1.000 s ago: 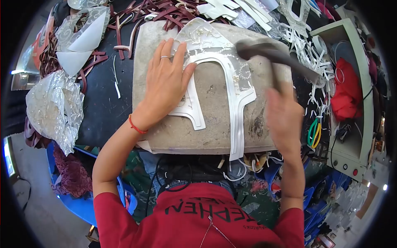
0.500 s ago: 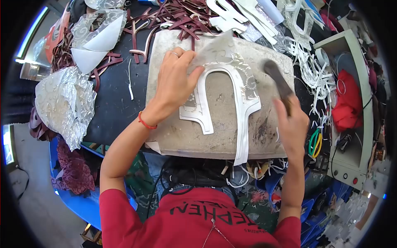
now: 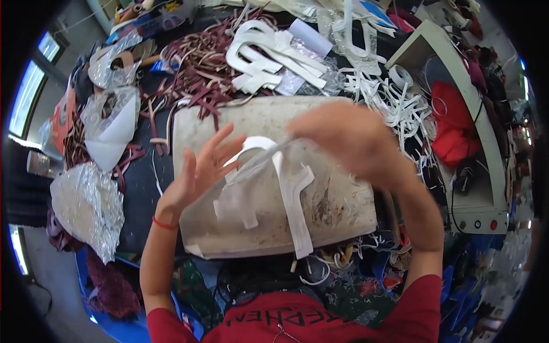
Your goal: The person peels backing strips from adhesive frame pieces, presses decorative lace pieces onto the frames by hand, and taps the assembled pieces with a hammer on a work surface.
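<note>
A white U-shaped shoe upper piece (image 3: pixel 295 214) lies on the worn beige board (image 3: pixel 337 223), its left part partly covered. My right hand (image 3: pixel 349 140), smeared by motion, is raised over the board's right half. From its pinched fingers a thin translucent sheet (image 3: pixel 257 164) runs down and left across the white piece; its lower edge is blurred. My left hand (image 3: pixel 206 163) is held above the board's left side, fingers spread, close to the sheet but apparently not gripping it. A brown handle (image 3: pixel 392 217) lies by the board's right edge; its head is not visible.
Maroon strips (image 3: pixel 200 66) are heaped behind the board, beside a stack of white cut pieces (image 3: pixel 274 54). Clear crinkled film (image 3: pixel 88 203) lies at the left. White scraps (image 3: pixel 394 100) and a metal cabinet (image 3: pixel 483 194) with a red cloth (image 3: pixel 452 126) stand at the right.
My right hand has let go of the hammer and moved left, now pulling the translucent sheet across the white piece. My left hand has released the sheet and opened. The view has shifted.
</note>
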A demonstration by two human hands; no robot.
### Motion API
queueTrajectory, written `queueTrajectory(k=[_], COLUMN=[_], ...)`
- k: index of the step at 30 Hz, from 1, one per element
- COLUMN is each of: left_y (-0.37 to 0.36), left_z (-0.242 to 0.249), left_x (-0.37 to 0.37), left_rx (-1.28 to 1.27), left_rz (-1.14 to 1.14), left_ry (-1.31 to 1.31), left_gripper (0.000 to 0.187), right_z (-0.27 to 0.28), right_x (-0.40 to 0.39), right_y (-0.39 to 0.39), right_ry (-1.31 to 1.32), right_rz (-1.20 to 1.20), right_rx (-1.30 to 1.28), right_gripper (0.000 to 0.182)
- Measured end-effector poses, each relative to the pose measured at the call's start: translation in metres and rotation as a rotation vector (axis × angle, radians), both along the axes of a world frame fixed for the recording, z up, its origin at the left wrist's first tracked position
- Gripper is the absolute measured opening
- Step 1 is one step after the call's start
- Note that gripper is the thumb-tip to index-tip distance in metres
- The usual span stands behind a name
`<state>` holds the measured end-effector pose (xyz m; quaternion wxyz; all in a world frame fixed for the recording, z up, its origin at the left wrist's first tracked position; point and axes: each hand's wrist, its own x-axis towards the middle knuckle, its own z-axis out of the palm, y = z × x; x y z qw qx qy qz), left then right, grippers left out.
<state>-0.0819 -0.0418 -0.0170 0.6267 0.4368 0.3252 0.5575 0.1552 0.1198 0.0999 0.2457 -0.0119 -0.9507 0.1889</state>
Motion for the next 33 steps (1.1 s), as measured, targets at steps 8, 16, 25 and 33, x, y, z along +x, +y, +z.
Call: queueTrajectory(k=[8, 16, 25, 33], left_y=[-0.001, 0.023, 0.037, 0.049], left_z=[0.021, -0.003, -0.014, -0.011], left_x=[0.045, 0.065, 0.066, 0.053], left_rx=[0.039, 0.237, 0.230, 0.130], left_rz=[0.035, -0.028, 0.313, 0.595], left_ry=[1.237, 1.670, 1.688, 1.365], left_gripper=[0.067, 0.063, 0.054, 0.027], right_z=[0.078, -0.132, -0.138, -0.089], right_x=[0.040, 0.100, 0.094, 0.133], right_y=[0.285, 0.426, 0.179, 0.220], right_ry=[0.750, 0.557, -0.120, 0.240], right_rz=[-0.573, -1.589, -1.066, -0.950], right_rx=[-0.364, -0.378, -0.013, -0.656], right_gripper=[0.020, 0.041, 0.026, 0.020])
